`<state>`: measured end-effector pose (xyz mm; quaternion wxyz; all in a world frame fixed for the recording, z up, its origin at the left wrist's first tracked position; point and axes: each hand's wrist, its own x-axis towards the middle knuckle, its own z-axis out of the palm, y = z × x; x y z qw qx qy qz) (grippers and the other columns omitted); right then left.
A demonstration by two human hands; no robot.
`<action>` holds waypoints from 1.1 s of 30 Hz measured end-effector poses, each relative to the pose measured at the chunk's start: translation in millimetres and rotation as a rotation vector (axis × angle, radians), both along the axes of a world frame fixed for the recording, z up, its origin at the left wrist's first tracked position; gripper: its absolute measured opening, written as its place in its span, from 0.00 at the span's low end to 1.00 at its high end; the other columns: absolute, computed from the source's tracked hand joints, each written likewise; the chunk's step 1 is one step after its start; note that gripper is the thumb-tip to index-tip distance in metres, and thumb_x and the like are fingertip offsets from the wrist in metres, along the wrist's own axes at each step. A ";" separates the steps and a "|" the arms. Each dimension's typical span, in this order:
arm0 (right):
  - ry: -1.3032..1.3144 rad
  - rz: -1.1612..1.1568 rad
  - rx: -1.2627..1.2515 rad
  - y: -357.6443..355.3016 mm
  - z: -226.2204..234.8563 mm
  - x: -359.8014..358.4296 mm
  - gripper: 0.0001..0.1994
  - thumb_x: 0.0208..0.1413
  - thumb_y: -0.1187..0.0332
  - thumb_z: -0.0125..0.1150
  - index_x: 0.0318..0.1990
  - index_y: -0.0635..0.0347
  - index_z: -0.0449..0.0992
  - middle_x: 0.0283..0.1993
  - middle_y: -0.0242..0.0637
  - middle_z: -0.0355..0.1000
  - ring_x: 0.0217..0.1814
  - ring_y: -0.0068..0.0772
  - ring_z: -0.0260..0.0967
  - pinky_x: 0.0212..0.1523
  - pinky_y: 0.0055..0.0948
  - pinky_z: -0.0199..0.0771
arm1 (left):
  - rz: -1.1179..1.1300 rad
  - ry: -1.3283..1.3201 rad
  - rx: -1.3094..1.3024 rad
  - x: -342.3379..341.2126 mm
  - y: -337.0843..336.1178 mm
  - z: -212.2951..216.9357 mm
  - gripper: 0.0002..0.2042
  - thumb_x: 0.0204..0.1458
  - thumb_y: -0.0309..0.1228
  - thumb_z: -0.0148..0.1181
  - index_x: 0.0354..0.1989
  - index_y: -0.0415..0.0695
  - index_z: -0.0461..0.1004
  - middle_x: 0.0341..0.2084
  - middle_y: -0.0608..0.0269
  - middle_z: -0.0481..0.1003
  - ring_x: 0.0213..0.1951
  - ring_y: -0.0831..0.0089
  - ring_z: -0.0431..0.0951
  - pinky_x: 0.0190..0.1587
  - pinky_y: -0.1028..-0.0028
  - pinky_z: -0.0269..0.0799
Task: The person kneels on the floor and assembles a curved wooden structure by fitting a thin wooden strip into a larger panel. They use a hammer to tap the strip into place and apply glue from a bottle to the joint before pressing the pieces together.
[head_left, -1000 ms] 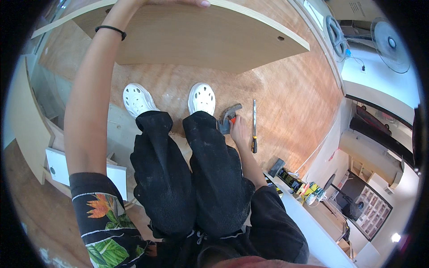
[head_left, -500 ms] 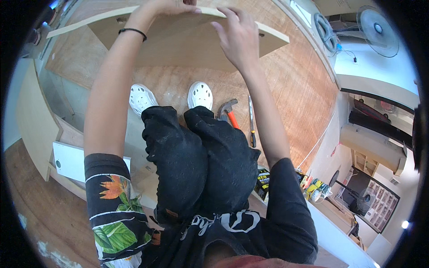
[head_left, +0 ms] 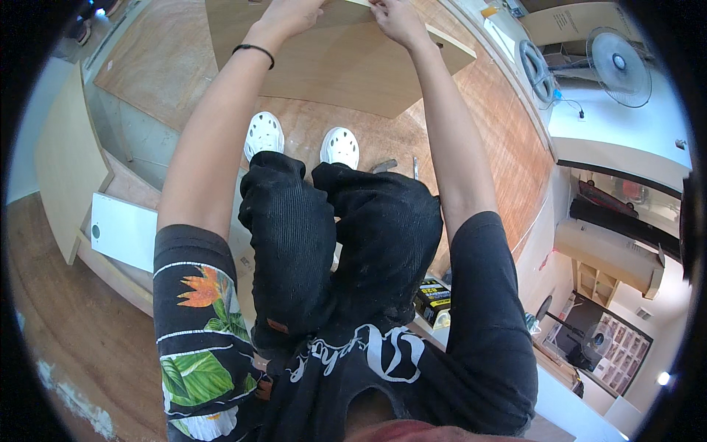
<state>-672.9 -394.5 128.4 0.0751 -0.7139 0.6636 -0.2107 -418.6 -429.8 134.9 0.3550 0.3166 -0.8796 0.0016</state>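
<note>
I see a pale wooden board [head_left: 346,62] held up at the top of the view, above the feet and in front of the person. The left hand [head_left: 291,13] grips its far edge, fingers curled over the rim and partly cut off by the frame. The right hand [head_left: 396,18] sits just beside it on the same edge, fingers bent down onto the wood, pressing rather than spread. A black band [head_left: 254,51] circles the left wrist. Below the board I make out two white shoes [head_left: 264,135] on the reddish wooden floor [head_left: 508,140], with black trousers [head_left: 339,243] over the bent knees. A hammer [head_left: 383,166] and a thin tool lie near the right foot, mostly hidden. A white panel [head_left: 125,230] lies at left, and a fan [head_left: 617,62] stands at upper right.
</note>
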 end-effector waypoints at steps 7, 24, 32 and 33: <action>0.051 -0.018 -0.057 -14.1 -6.3 -5.5 0.21 0.59 0.61 0.64 0.58 0.59 0.74 0.54 0.54 0.76 0.59 0.56 0.72 0.61 0.45 0.72 | -0.054 -0.163 0.150 -40.3 -59.4 -14.2 0.19 0.51 0.36 0.67 0.52 0.47 0.78 0.47 0.50 0.79 0.55 0.54 0.76 0.56 0.57 0.71; 0.006 0.066 0.183 -59.7 1.9 -29.0 0.20 0.59 0.59 0.66 0.51 0.65 0.75 0.51 0.54 0.77 0.50 0.48 0.77 0.52 0.43 0.75 | -0.187 -0.353 0.673 -67.2 -136.3 -16.5 0.17 0.54 0.41 0.67 0.42 0.39 0.81 0.37 0.53 0.83 0.41 0.61 0.82 0.43 0.64 0.75; -0.030 0.195 0.028 84.2 30.3 29.3 0.15 0.56 0.62 0.68 0.47 0.60 0.77 0.48 0.44 0.75 0.55 0.50 0.72 0.56 0.45 0.74 | -0.206 -0.238 0.366 -0.3 36.0 11.2 0.19 0.54 0.37 0.68 0.51 0.43 0.75 0.40 0.47 0.80 0.39 0.47 0.79 0.42 0.57 0.73; -0.034 0.181 0.012 96.3 32.2 35.0 0.16 0.55 0.62 0.69 0.47 0.60 0.77 0.49 0.44 0.75 0.55 0.49 0.72 0.56 0.45 0.74 | -0.190 -0.227 0.366 1.6 46.0 12.4 0.18 0.54 0.37 0.68 0.51 0.43 0.75 0.40 0.48 0.80 0.41 0.48 0.79 0.43 0.56 0.74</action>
